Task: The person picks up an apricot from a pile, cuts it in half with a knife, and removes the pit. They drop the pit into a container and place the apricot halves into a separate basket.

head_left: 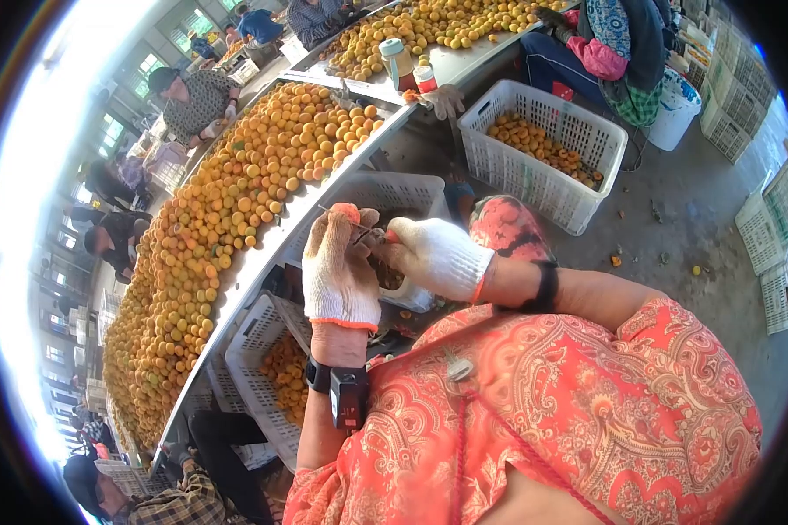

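Both my hands wear white knit gloves with orange cuff edging and meet over a white plastic crate (403, 186). My left hand (334, 267) is closed, its fingertips pinched around something small and dark that I cannot make out. Against it, my right hand (438, 255) is also closed, with thumb and fingers bent toward the same spot; its grip is largely hidden. A thin dark tip shows by the left fingers. Beside my hands, the metal sorting table (267, 226) bears a long heap of whole orange apricots (236, 184).
Crates with halved apricots stand at right (534, 185) and lower left (247, 350). A flask (396, 61), a red-and-white jar (425, 79) and a loose glove (446, 101) are on the table end. People sit around the tables. A white bucket (674, 109) and stacked crates (735, 96) stand right.
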`<action>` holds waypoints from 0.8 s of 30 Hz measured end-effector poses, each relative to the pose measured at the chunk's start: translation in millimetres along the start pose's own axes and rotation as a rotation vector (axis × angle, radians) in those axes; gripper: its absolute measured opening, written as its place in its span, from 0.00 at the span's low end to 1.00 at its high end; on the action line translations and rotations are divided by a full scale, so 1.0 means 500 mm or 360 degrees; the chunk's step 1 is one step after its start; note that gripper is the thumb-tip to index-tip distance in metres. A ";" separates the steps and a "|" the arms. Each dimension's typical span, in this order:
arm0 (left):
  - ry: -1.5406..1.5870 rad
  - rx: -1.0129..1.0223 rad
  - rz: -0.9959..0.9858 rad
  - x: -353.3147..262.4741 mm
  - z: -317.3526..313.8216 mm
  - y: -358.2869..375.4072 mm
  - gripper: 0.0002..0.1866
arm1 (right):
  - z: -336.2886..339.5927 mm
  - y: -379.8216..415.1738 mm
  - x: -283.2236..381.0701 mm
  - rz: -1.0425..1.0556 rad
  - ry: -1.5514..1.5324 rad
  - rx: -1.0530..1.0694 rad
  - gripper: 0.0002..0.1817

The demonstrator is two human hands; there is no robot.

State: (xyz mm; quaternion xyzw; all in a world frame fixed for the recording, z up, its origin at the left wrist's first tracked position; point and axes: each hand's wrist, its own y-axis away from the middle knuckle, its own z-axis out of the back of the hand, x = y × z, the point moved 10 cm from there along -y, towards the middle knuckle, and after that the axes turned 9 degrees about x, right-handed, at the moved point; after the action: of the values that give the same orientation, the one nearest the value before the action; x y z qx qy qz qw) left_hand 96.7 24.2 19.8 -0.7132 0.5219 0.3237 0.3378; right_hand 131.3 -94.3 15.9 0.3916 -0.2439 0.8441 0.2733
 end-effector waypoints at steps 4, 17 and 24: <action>-0.0078 0.0002 -0.0081 -0.010 0.002 -0.004 0.09 | 0.003 0.002 0.005 -0.0012 -0.0015 0.0005 0.16; -0.0017 0.0153 -0.0195 -0.017 -0.016 -0.010 0.11 | 0.011 0.006 0.005 -0.0016 -0.0047 -0.0025 0.16; -0.0239 0.0019 -0.0284 -0.036 -0.028 -0.004 0.08 | 0.016 0.004 0.008 0.0043 -0.0090 -0.0072 0.15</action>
State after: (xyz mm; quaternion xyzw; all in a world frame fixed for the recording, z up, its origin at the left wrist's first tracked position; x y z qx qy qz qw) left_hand 95.7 22.7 42.7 -0.7286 0.4315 0.3417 0.4077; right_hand 131.8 -99.7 23.2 0.4057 -0.2758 0.8305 0.2638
